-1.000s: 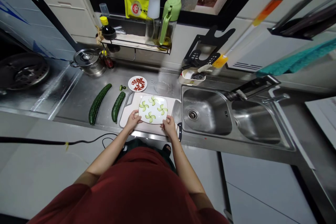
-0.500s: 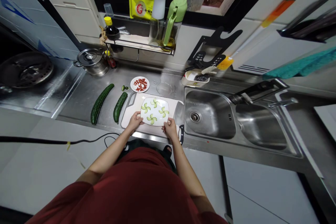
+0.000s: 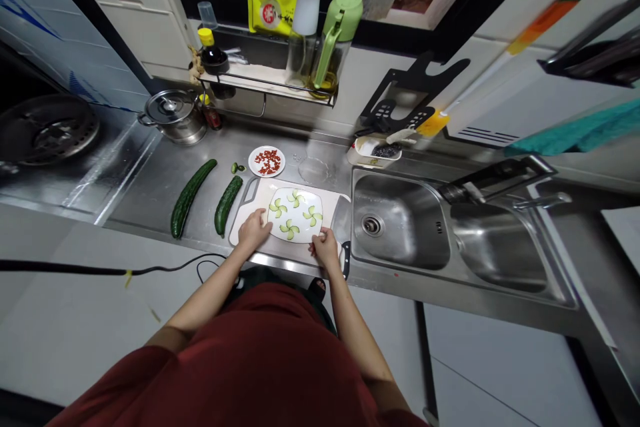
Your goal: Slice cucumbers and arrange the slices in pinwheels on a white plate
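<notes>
A white squarish plate (image 3: pixel 296 215) lies on a pale cutting board (image 3: pixel 263 195), bearing several pinwheels of thin cucumber slices (image 3: pixel 290 229). At the plate's lower left edge is my left hand (image 3: pixel 253 232), open, its fingers apart and the thumb close to the rim. My right hand (image 3: pixel 326 248) pinches the lower right corner between thumb and fingers; some fingertips are hidden. A knife (image 3: pixel 343 217) with a dark riveted handle rests along the board's right side, close to my right hand.
Left of the board lie a cut cucumber (image 3: pixel 228 205) and a longer cucumber (image 3: pixel 193 199). Behind it are small cucumber ends (image 3: pixel 238 167) and a round plate (image 3: pixel 253 165) of chopped red pieces. A double sink (image 3: pixel 400 213) adjoins on the right; a lidded pot (image 3: pixel 173 117) stands back left.
My left hand has loosened from the plate's left edge and its fingers have spread. My right hand keeps its pinch on the lower right corner. The view has shifted slightly.
</notes>
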Tool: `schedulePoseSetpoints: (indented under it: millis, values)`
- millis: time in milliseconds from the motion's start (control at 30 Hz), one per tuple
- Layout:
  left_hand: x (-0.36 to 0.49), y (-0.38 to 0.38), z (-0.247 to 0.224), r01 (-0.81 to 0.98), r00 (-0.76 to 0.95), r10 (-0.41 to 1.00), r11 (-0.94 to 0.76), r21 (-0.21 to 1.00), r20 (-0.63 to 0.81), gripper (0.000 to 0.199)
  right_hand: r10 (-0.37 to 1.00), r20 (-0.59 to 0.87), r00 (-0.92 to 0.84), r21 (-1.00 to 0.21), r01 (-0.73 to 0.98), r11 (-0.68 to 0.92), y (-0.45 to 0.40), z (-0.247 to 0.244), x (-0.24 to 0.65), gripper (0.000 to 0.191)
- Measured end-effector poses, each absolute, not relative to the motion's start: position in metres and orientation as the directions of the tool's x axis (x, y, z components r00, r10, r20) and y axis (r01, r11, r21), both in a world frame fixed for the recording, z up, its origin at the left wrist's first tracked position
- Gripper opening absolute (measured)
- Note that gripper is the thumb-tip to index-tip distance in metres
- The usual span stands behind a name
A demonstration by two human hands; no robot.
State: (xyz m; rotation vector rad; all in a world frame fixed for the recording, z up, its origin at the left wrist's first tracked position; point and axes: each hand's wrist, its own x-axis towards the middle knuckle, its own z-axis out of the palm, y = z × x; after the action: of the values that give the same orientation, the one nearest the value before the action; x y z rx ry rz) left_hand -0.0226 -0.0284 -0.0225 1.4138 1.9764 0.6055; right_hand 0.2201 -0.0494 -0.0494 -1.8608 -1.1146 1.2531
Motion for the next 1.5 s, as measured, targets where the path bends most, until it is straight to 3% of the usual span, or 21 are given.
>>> schedulePoseSetpoints:
  millis: [100, 200, 300, 467, 767, 1100, 1367, 1500]
  values:
    - [-0.02, -0.008, -0.006, 0.699, -0.275, 0.959, 0.252, 0.669, -0.074, 0.042, 0.947, -0.225, 0.228, -0.675, 0.665, -0.321, -0.047, -0.028, 0.226, 0.044]
    - [-0.015, 0.025, 0.003, 0.647, -0.362, 0.932, 0.238, 0.724, 0.017, 0.036, 0.97, -0.136, 0.203, -0.599, 0.763, -0.244, -0.039, -0.007, 0.229, 0.047]
    - [-0.013, 0.063, 0.005, 0.618, -0.476, 0.875, 0.261, 0.741, 0.089, 0.03, 0.989, -0.046, 0.14, -0.672, 0.728, -0.135, -0.029, 0.005, 0.228, 0.046]
    - [-0.022, 0.109, 0.001, 0.652, -0.594, 0.802, 0.432, 0.623, 0.066, 0.031, 0.997, 0.02, 0.08, -0.772, 0.635, -0.035, -0.02, 0.009, 0.22, 0.044]
    - [-0.037, 0.148, -0.007, 0.828, -0.474, 0.881, 0.442, 0.345, 0.009, 0.028, 0.998, 0.001, 0.064, -0.81, 0.585, -0.036, -0.024, 0.006, 0.219, 0.038]
    - [-0.037, 0.167, -0.004, 0.872, -0.436, 0.894, 0.448, 0.198, -0.104, 0.03, 0.997, -0.013, 0.079, -0.814, 0.578, -0.056, -0.025, 0.003, 0.221, 0.037]
    - [-0.04, 0.173, -0.008, 0.839, -0.426, 0.898, 0.439, 0.323, -0.112, 0.023, 0.996, -0.026, 0.081, -0.814, 0.577, -0.068, -0.027, 0.001, 0.223, 0.037]
    - [-0.04, 0.169, -0.006, 0.733, -0.476, 0.879, 0.408, 0.544, -0.019, 0.016, 0.996, -0.033, 0.084, -0.813, 0.578, -0.076, -0.028, 0.001, 0.223, 0.039]
